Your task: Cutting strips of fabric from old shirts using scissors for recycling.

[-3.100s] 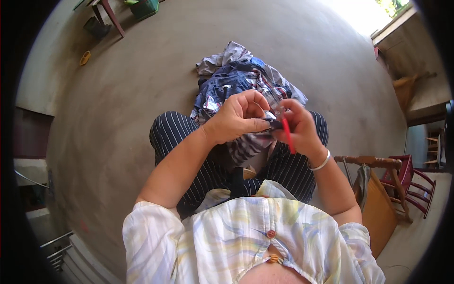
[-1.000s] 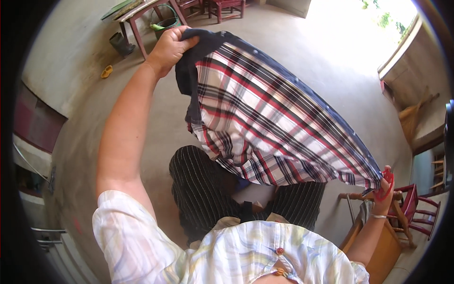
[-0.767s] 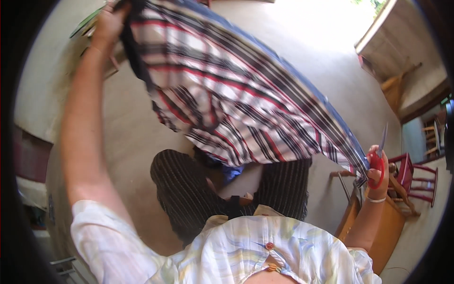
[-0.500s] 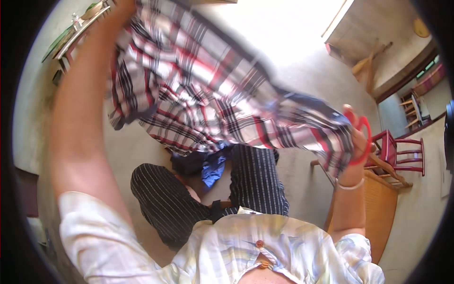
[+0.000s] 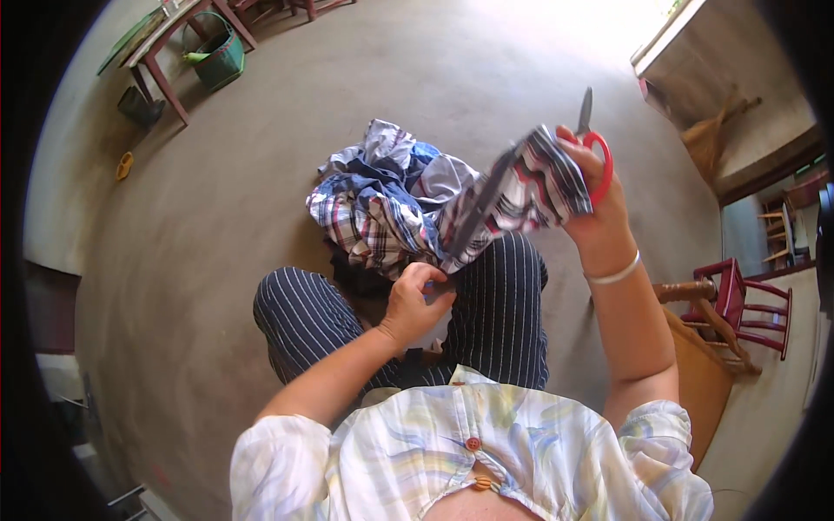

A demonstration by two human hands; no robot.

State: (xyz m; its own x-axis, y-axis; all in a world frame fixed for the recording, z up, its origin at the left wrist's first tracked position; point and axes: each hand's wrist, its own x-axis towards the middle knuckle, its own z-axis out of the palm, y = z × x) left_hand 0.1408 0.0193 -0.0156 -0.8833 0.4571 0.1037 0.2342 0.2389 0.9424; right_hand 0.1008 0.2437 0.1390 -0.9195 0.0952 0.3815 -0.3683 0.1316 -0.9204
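In the head view, our right hand (image 5: 601,217) is clamped on the raised end of a white, black and red plaid cloth shirt (image 5: 530,195), with red-handled metal scissors (image 5: 594,139) hooked there too. Our left hand (image 5: 413,304) pinches its dark edge, low, nearer the crumpled multicoloured clothes pile (image 5: 382,187); the edge slants up rightward between both.
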